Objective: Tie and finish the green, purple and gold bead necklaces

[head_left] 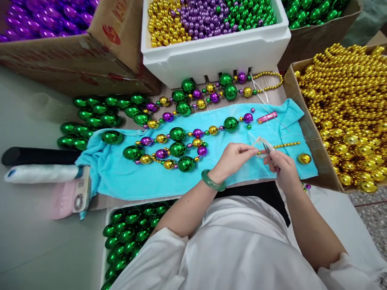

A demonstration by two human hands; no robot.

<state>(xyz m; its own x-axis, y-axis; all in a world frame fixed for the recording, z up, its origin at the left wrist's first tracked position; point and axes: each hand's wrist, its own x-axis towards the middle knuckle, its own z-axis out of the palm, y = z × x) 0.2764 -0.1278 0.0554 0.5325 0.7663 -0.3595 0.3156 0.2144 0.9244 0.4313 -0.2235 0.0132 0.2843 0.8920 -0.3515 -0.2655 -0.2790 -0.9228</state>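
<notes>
My left hand, with a green bangle at its wrist, pinches one end of a short gold bead strand at the fingertips. In my right hand is a pair of small metal snips, its tip close to the left fingertips and pale cord. Left of my hands, a necklace of green, purple and gold beads lies in a folded line on the blue towel. A loose gold bead sits right of my right hand. A pink packet and a thin needle-like piece lie above.
A white foam box of small beads stands at the back, before it a finished-looking necklace. Cardboard boxes hold purple and gold beads. Green beads lie left; more fill a tray below the table edge.
</notes>
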